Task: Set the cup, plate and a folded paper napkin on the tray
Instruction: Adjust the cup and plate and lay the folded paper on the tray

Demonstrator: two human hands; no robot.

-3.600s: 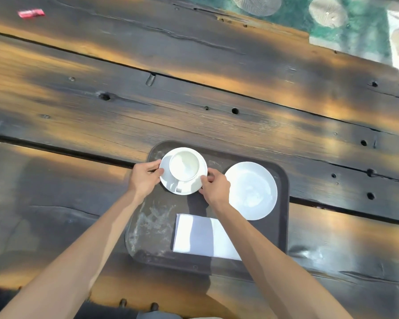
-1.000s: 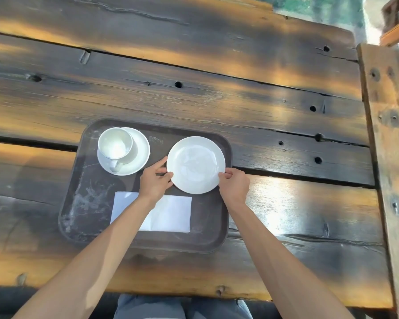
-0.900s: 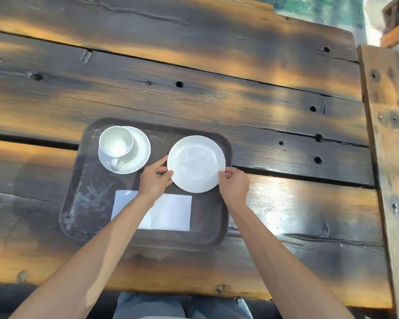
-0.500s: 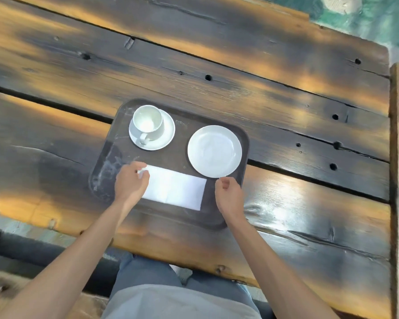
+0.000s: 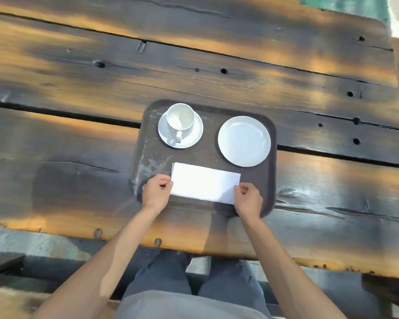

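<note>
Head view, near to far. My left hand [image 5: 156, 191] pinches the left short edge of the napkin [image 5: 205, 184], thumb on top. My right hand [image 5: 248, 199] pinches its near right corner the same way. Both hands are closed on the paper, nothing else in them.

The napkin lies flat on the near half of the tray [image 5: 268, 180], folded into a long rectangle, slightly skewed to the tray edge. I judge it light, limp and easy to crease or slide, so the two end pinches are the right hold; a grab at the middle would likely crumple the fold.

Further back, the cup [image 5: 180, 119] sits upright on a saucer [image 5: 195, 137] in the far left of the tray, handle toward me. The plate [image 5: 244, 141] is far right, close to the tray rim. Both look like glazed ceramic: stiff, breakable, slick, best taken by the rims. The tray rests on the plank table [image 5: 78, 77].

Changes: a second ago both hands were on the plate rim. Half a second ago the left hand had reached the napkin's far left corner and the right hovered by the tray's near edge. Now both are on the napkin. Cup and plate look unmoved on the tray. All three items are on it, so I judge this a final straightening.
</note>
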